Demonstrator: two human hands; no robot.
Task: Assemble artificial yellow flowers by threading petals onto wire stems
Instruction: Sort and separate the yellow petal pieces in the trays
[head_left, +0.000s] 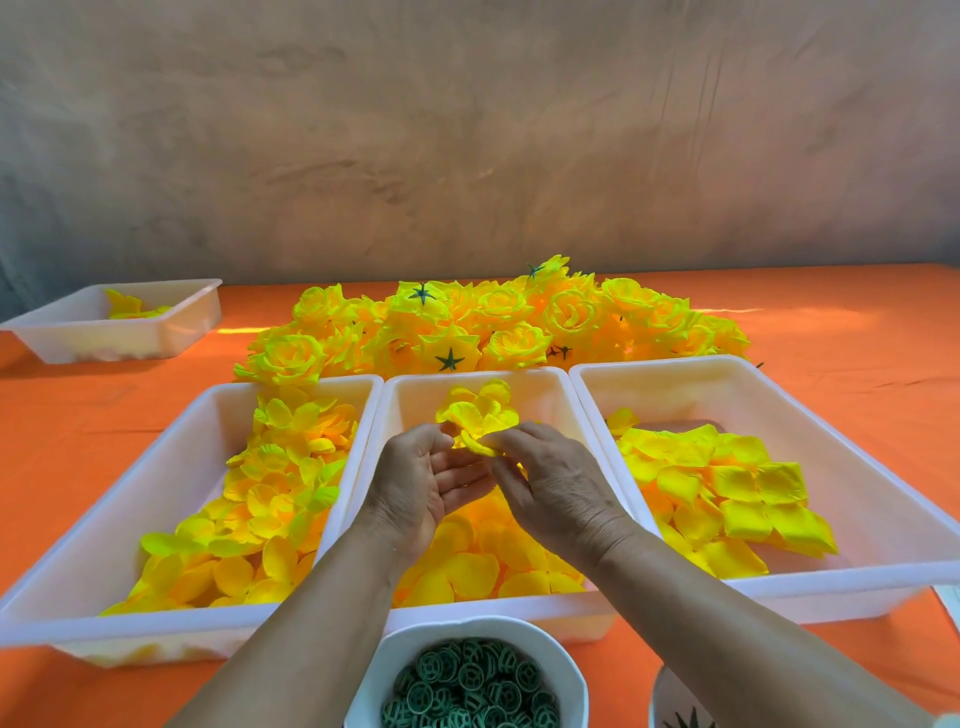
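Status: mid-batch. A big heap of finished flowers (467, 322) lies on the bench (857, 332) behind the trays, a few flipped to show green star calyxes.

One half-built flower (478, 413) is in work, held up over the far end of the middle tray (519, 375).
- Right hand (556, 488): fingers (511, 441) pinch the flower's lowest petal.
- Left hand (415, 488): palm turned up, fingers loosely spread just under the flower, thumb tip at its left edge. Can't tell if it grips anything.
- No wire stem visible. If there is one, petals or hands hide it.

Left to do, my read: more layers on this one, then the green parts. Stock says many flowers to go:
- left tray (208, 396): well filled with cupped petal layers
- middle tray: bedded with rounder petals
- right tray (727, 364): partly covered with flat squarish petals

Around:
- small tray (171, 291) far left, a few petals in it, well apart from the work
- disc bowl (467, 622) of green lattice discs, just in front of the middle tray, between the forearms
- second bowl (662, 691) at the lower right, mostly cut off, with dark spiky bits inside

In the way: nothing blocks the hands. The forearms flank the disc bowl, so reaching for discs likely means pulling a hand back.
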